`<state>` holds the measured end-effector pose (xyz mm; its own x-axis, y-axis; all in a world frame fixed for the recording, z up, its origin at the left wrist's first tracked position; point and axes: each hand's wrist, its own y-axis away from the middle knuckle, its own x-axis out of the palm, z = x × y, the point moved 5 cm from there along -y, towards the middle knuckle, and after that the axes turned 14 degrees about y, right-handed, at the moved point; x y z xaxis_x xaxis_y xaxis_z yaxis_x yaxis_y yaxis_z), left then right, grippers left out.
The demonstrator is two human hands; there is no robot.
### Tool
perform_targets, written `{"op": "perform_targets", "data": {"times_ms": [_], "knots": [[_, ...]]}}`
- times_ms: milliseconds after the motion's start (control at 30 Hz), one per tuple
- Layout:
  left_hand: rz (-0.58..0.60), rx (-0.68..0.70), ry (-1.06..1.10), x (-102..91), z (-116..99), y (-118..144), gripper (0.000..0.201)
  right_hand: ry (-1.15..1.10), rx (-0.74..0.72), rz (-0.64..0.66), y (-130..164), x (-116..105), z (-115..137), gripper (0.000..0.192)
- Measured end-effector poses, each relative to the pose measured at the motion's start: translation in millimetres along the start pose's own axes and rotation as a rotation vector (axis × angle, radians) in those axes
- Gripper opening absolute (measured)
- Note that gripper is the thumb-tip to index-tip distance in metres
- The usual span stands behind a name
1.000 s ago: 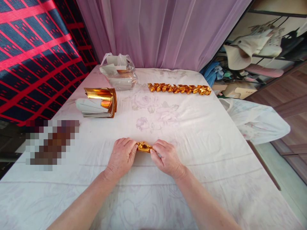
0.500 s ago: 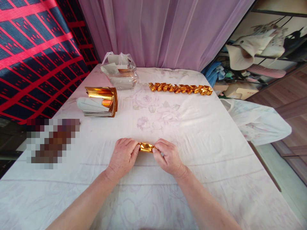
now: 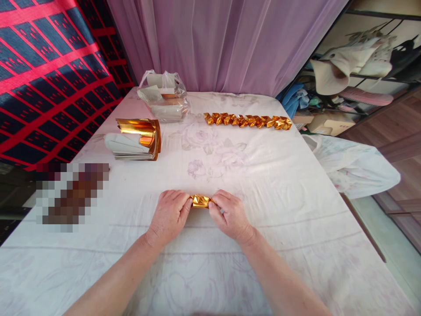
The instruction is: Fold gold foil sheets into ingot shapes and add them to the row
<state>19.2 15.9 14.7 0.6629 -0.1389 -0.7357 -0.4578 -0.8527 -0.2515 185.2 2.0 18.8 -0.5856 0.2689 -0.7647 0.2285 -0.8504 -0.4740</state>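
Pinching a small folded gold foil piece (image 3: 200,201) from both ends, the left hand (image 3: 171,213) and right hand (image 3: 228,215) clamp it between their fingertips, low over the white tablecloth (image 3: 263,184).

I see my left hand (image 3: 171,213) and right hand (image 3: 228,214) pinching a gold foil piece (image 3: 201,201) between them on the near surface (image 3: 263,184).
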Motion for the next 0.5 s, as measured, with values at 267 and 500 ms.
{"op": "perform_targets", "data": {"times_ms": [267,500], "knots": [[0.018,-0.016,0.038,1.9,5,0,0.033,-0.020,0.005,0.036,-1,2,-3,0.028],[0.008,-0.005,0.035,-0.3,4,1,0.032,-0.060,0.056,0.071,-1,0,-11,0.019]]}}
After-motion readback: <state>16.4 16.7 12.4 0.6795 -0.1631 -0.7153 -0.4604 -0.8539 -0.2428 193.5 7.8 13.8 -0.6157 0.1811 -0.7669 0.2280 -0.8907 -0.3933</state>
